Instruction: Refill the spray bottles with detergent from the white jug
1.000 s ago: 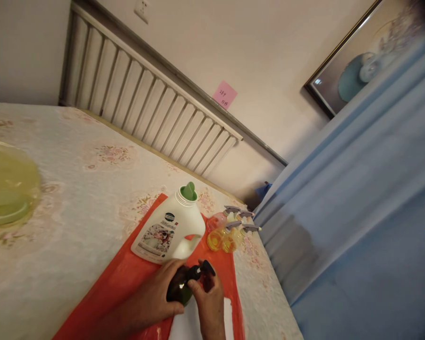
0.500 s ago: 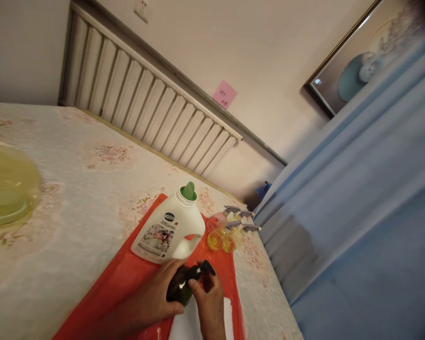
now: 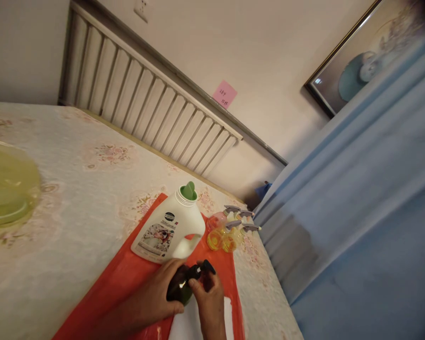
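Wrapped around the body of a dark green pump bottle (image 3: 179, 286) is my left hand (image 3: 159, 295). My right hand (image 3: 210, 300) grips the bottle's black pump head (image 3: 202, 269) between thumb and fingers. The bottle leans to the right, over a white cloth (image 3: 187, 323) on a red mat (image 3: 138, 278). Just beyond my hands stands a white detergent jug (image 3: 170, 226) with a green spout in its uncapped neck. Part of the pump head is hidden by my right fingers.
Several small spray bottles (image 3: 228, 238) with grey triggers stand right of the jug. A yellow translucent basin (image 3: 10, 184) sits at the left on the floral tablecloth (image 3: 81, 198). A radiator (image 3: 145, 99) lines the wall behind; a blue curtain (image 3: 357, 198) hangs at the right.
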A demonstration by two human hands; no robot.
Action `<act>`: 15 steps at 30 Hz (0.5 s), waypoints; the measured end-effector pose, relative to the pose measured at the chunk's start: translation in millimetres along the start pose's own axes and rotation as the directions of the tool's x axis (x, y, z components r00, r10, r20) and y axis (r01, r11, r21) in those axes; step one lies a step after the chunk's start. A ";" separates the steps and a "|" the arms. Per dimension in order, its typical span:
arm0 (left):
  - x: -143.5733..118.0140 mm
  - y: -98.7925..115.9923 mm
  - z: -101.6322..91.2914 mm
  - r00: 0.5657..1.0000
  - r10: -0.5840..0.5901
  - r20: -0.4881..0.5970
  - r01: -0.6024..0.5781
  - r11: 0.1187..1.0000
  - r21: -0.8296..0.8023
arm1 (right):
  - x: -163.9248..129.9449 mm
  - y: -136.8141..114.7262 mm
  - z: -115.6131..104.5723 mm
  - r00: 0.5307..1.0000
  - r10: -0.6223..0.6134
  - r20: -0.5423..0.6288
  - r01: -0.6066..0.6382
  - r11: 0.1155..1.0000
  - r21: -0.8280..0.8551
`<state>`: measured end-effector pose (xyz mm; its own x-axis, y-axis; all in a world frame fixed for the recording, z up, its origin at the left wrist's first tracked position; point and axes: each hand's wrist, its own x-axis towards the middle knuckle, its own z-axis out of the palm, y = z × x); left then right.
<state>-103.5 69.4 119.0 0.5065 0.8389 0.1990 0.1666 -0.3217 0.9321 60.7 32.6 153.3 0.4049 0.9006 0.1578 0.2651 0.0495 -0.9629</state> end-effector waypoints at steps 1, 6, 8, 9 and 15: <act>-0.1 0.1 -0.2 1.000 0.001 0.001 -0.001 1.000 -0.001 | -0.1 -0.1 -0.2 1.000 0.002 0.005 -0.002 1.000 -0.002; -0.5 2.9 -1.5 1.000 0.002 -0.009 -0.002 1.000 -0.006 | -1.3 -1.9 -1.3 0.998 -0.033 0.045 0.036 0.997 -0.069; -0.6 3.6 -1.5 1.000 -0.008 -0.009 0.008 1.000 -0.006 | -1.9 -3.8 -1.5 0.996 -0.066 0.060 0.071 0.994 -0.082; -0.7 3.4 -1.3 1.000 -0.009 -0.013 0.009 1.000 -0.007 | -2.3 -5.0 -1.5 0.995 -0.079 0.064 0.084 0.993 -0.082; 0.3 -1.7 0.6 1.000 0.001 -0.010 -0.001 1.000 -0.008 | -2.7 -11.9 2.0 0.997 -0.067 0.029 0.070 0.991 -0.117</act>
<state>-103.1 70.0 117.3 0.4978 0.8432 0.2031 0.1589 -0.3188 0.9344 54.7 30.4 163.9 0.3610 0.9073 0.2157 0.3930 0.0617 -0.9175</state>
